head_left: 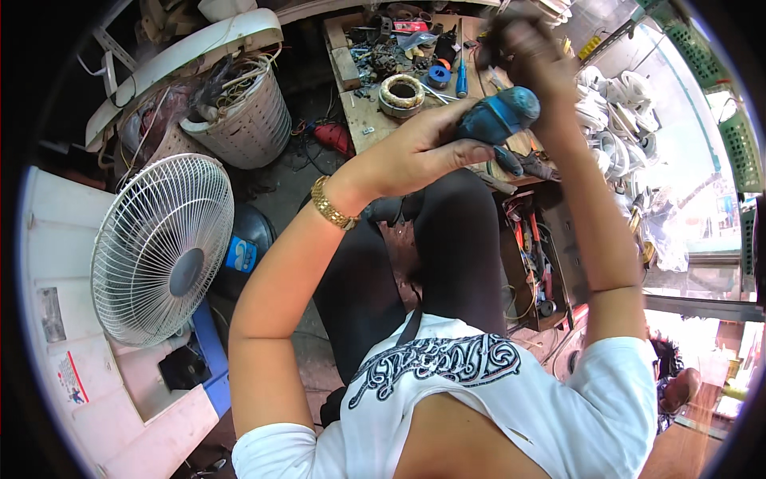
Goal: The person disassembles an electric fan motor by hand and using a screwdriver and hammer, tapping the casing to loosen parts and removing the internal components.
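Note:
My left hand [427, 152], with a gold watch or bracelet [331, 205] at its wrist, is closed round a blue and dark, rounded tool body [499, 114]. It looks like part of a power tool, held above the near edge of the workbench. My right hand [542, 64] is raised beyond it and smeared by motion. A dark, blurred thing [504, 36] shows at its fingers; I cannot make out its kind or whether it is gripped. On the wooden workbench [365, 132] lie a wound ring-shaped coil [401, 94], a blue spool [438, 77] and a blue-handled screwdriver [462, 78].
Small metal parts [383, 57] crowd the bench's far left. A white fan [163, 247] stands at my left, with a perforated white basket [247, 116] behind it. An open drawer of tools [536, 263] is right of my knees. White coils [618, 120] are heaped at the right.

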`<state>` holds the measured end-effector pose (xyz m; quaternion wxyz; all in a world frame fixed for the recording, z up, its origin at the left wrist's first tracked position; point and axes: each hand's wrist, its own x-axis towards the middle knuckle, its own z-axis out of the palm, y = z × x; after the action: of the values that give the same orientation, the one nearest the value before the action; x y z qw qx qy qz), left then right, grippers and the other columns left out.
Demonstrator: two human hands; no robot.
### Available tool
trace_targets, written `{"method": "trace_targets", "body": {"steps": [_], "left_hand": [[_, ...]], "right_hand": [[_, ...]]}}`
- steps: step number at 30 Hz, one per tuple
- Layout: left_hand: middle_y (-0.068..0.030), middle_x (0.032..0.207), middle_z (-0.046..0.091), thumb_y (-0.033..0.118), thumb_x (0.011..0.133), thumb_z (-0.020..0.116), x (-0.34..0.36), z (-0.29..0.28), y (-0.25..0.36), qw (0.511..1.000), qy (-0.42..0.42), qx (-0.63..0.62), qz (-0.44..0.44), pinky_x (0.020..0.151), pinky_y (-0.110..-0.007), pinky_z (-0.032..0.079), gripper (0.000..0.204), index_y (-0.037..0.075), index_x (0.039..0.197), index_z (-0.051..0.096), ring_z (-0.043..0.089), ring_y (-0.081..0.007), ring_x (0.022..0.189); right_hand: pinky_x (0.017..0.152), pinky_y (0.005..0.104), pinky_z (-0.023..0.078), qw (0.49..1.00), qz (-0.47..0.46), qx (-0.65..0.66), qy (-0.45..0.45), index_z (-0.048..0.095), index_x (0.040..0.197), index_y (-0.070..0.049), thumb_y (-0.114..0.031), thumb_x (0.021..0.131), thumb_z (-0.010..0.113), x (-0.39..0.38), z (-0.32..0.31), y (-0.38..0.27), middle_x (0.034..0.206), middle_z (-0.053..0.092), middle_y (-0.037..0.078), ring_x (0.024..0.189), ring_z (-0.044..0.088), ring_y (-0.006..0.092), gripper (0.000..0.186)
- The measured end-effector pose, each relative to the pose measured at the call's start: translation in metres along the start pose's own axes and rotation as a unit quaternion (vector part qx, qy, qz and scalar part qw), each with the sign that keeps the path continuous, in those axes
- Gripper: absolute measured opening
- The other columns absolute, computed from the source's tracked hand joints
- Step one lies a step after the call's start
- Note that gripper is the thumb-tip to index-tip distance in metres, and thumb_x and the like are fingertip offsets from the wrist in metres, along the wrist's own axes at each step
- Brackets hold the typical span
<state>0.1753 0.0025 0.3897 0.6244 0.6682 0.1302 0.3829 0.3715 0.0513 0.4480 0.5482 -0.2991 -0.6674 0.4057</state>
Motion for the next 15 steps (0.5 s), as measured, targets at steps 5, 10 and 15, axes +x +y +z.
{"method": "trace_targets", "body": {"steps": [5, 10, 15], "left_hand": [[-0.0003, 0.114, 0.063, 0.021, 0.097, 0.074, 0.015, 0.014, -0.006, 0.997, 0.002, -0.075, 0.014, 0.090, -0.025, 0.048, 0.039, 0.003, 0.128, 0.059, 0.056, -0.0071, 0.099], [0.0012, 0.107, 0.063, 0.011, 0.094, 0.077, 0.012, 0.011, -0.003, 0.998, 0.023, -0.005, -0.054, 0.086, -0.025, 0.050, 0.032, 0.004, 0.120, 0.061, 0.058, -0.0066, 0.095], [0.0025, 0.103, 0.062, 0.008, 0.095, 0.074, 0.020, 0.031, -0.006, 0.999, 0.033, 0.012, -0.008, 0.077, -0.024, 0.048, 0.026, 0.004, 0.117, 0.060, 0.055, -0.0055, 0.090]], "right_hand": [[0.087, 0.0482, 0.054, 0.809, 0.180, -0.478, -0.289, 0.063, 0.120, -0.004, -0.026, 0.086, 0.074, -0.113, -0.127, 0.191, 0.105, 0.070, 0.022, 0.100, 0.069, 0.0400, 0.041], [0.087, 0.0496, 0.053, 0.804, 0.118, -0.511, -0.279, 0.064, 0.116, -0.005, -0.026, 0.084, 0.072, -0.125, -0.092, 0.191, 0.109, 0.069, 0.022, 0.103, 0.067, 0.0407, 0.039], [0.084, 0.0503, 0.054, 0.774, 0.168, -0.558, -0.248, 0.066, 0.114, -0.007, -0.026, 0.089, 0.068, -0.109, -0.100, 0.144, 0.108, 0.070, 0.019, 0.100, 0.068, 0.0401, 0.032]]}}
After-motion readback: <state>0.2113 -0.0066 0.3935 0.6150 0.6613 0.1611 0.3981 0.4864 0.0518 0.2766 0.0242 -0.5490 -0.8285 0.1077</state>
